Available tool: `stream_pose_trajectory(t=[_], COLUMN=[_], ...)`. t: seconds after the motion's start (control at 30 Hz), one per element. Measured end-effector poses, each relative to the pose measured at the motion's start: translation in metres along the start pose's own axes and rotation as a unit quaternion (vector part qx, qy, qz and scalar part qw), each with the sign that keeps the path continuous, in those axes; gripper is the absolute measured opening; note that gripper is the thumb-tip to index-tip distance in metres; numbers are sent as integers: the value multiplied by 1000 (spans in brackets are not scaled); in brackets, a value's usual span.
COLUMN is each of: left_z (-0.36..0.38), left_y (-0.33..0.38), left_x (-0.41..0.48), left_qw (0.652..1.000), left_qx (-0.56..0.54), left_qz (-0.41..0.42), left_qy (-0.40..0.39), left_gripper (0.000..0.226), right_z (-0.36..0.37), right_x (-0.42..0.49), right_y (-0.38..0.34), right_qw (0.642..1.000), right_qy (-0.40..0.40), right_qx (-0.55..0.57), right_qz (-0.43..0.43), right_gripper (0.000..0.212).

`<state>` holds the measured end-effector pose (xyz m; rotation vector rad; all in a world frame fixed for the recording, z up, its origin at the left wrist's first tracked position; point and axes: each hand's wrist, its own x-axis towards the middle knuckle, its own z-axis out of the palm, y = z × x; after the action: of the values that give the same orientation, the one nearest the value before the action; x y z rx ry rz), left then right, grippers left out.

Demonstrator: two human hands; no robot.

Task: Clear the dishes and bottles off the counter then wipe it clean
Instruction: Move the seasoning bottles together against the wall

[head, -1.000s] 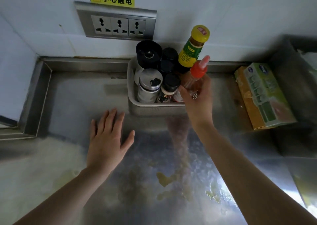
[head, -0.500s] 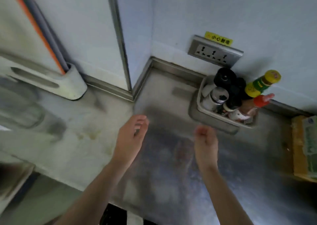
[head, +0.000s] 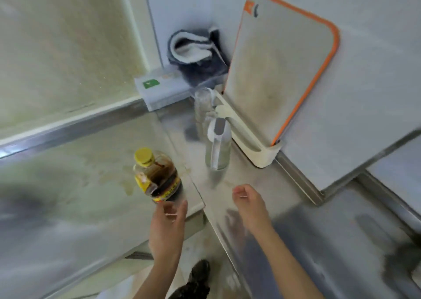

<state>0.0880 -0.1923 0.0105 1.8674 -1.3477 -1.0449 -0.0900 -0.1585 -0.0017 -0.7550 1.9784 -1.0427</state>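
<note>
While your left hand (head: 167, 222) hovers open just beside the bottle (head: 159, 180), grip its body, not the cap (head: 143, 156); your right hand (head: 249, 204), loosely curled, holds nothing.

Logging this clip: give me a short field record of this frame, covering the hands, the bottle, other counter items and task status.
left hand: fingers spread at the base of the sauce bottle; contact unclear
right hand: loosely curled, holding nothing
sauce bottle: yellow cap, dark liquid, standing on the counter
other items: white-lidded container, cutting board, grey towel
status: bottle not yet lifted
</note>
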Motion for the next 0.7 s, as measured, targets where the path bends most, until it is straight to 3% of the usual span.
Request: stream_pose_trajectory(t=[0.07, 0.17, 0.27, 0.37, 0.5, 0.7], left_z=[-16, -35, -47, -47, -45, -50], left_y=[6, 14, 22, 25, 24, 20], left_x=[10, 23, 39, 59, 77, 92], left_qw=[997, 995, 997, 994, 993, 994], left_qx=[-4, -55, -54, 8, 6, -24], left_qz=[-42, -22, 47, 105, 100, 68], left_qy=[60, 82, 41, -36, -54, -85], left_gripper=[44, 55, 79, 99, 88, 82], right_z=[12, 23, 31, 38, 41, 39], right_x=[10, 22, 36, 48, 53, 51], right_y=[-20, -42, -58, -69, -83, -82], right_qw=[999, 996, 994, 991, 984, 974], right_qy=[9, 32, 46, 34, 18, 80], right_qx=[36, 69, 86, 131, 176, 205], right_qz=[-25, -39, -43, -12, 33, 47], right_gripper=[7, 30, 46, 44, 25, 34])
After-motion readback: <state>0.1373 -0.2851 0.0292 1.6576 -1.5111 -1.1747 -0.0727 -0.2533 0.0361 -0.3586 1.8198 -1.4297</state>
